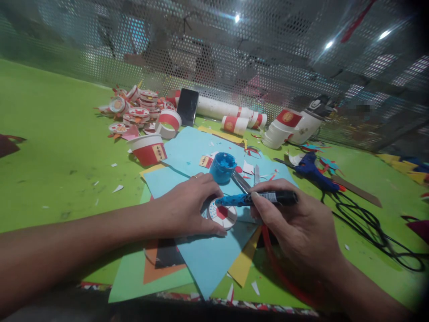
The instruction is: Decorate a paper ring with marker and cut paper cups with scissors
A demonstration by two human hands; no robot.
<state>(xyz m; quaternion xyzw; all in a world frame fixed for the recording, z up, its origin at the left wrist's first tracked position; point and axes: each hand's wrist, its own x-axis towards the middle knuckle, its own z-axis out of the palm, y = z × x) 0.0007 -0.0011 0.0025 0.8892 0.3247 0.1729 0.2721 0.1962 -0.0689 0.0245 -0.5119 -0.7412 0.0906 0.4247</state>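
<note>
My left hand (192, 203) is closed round the left edge of a small round white paper disc (231, 218), thumb at its near side. The disc has a red centre, dark lines and blue dots on its upper left part. In my right hand (295, 219) is a black marker pen (271, 197), held between thumb and fingers. Its front end is smeared with blue paint and reaches the disc's upper edge; I cannot tell whether it touches. Just beyond stands an open jar of blue paint (221, 172). Under my hands lie light-blue paper sheets (208, 268).
Piled finished-looking paper discs (139, 112), a red-and-white paper cup (147, 150) and a phone (187, 106) are at the back left. Stacked cups (279, 127) and a white bottle (306, 125) stand back right. A blue glue gun (313, 172) with a black cord lies right. Perforated metal mesh (214, 53) borders the table.
</note>
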